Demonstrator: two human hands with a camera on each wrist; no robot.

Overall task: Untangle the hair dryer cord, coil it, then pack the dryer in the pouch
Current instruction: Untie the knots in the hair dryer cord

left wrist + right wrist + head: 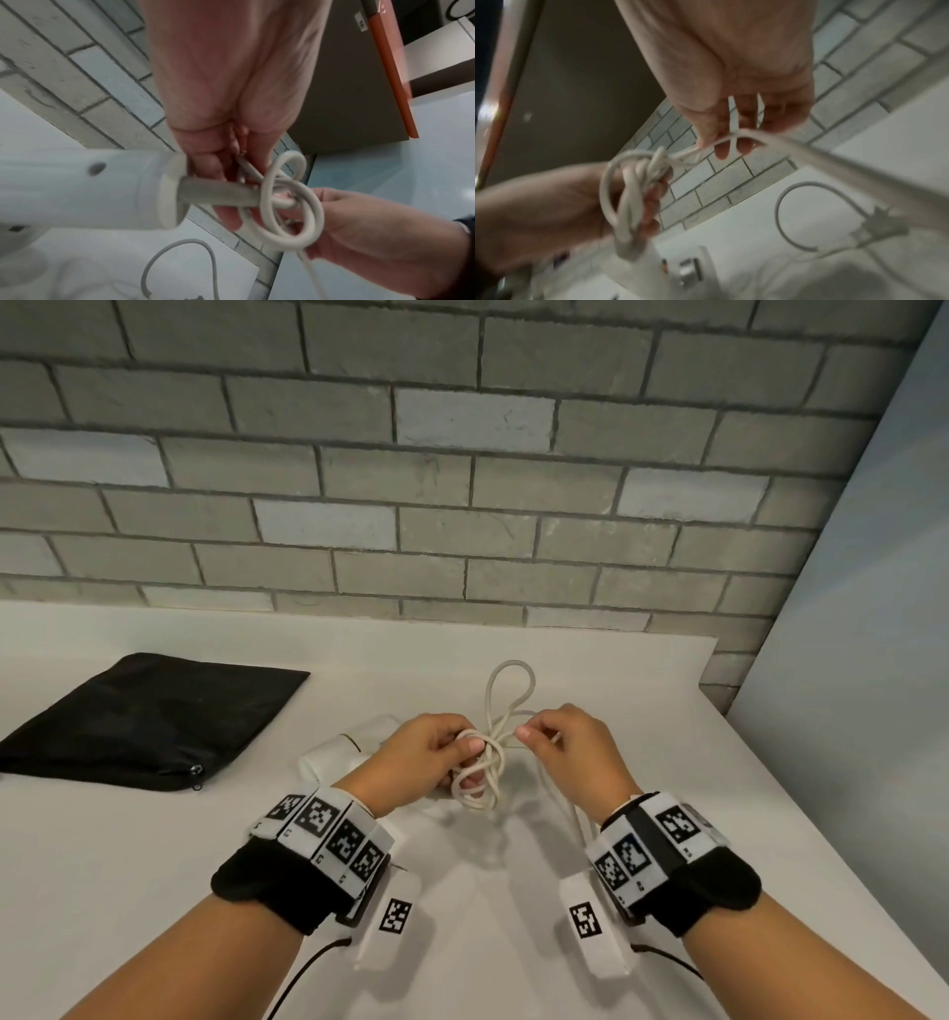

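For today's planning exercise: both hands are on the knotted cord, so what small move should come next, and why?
Probably the right hand should draw its pinched strand out through the loops, since the left hand grips the tangled cord, which is not yet coiled.

You can't read any words or numbers here. The white bands (328, 834) on your wrists have black-and-white square code patterns, with tiny marks under them that are too small to read. A small white sticker (361, 21) on the brown panel has dark marks, but they are too blurry to read.
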